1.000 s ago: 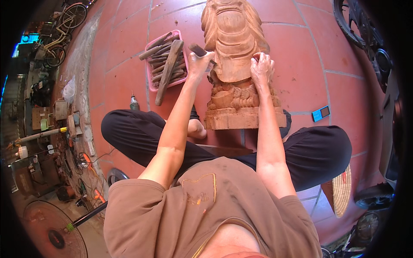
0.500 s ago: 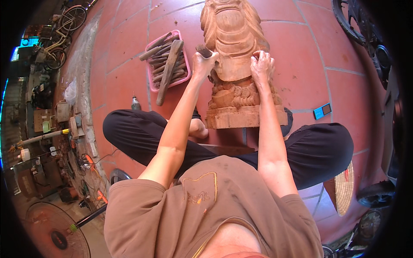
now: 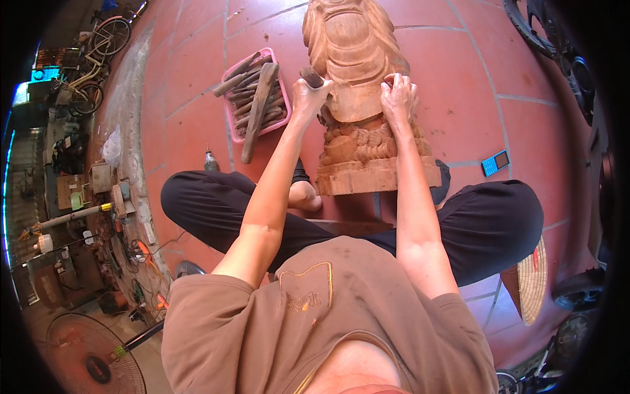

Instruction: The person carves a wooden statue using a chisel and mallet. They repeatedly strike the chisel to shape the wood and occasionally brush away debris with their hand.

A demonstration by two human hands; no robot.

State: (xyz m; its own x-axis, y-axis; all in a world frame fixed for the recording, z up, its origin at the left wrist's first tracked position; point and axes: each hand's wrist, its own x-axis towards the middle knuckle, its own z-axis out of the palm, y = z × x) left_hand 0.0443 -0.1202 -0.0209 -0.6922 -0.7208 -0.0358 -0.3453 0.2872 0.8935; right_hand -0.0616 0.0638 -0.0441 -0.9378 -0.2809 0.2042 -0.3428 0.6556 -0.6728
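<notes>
A large carved wooden statue (image 3: 354, 62) with draped folds stands on the floor in front of my crossed legs, its stepped base (image 3: 367, 178) nearest me. At its left side my left hand (image 3: 306, 100) is closed around a dark wooden handle (image 3: 312, 77), whose blunt end pokes out above the fist; the rest of that tool is hidden. My right hand (image 3: 398, 102) rests against the statue's right side with its fingers curled in. Whatever those fingers hold, if anything, cannot be made out.
Left of the statue, a pink basket (image 3: 287, 121) is filled with several dark wooden sticks or handles, a long wooden bar (image 3: 259, 111) lying across it. A small pointed tool (image 3: 210, 161) stands near my left knee. A blue phone (image 3: 495, 163) lies right; a fan (image 3: 92, 361) stands lower left.
The whole view has shifted slightly. My right hand's fingers have moved a little against the statue; my left hand keeps its grip on the handle.
</notes>
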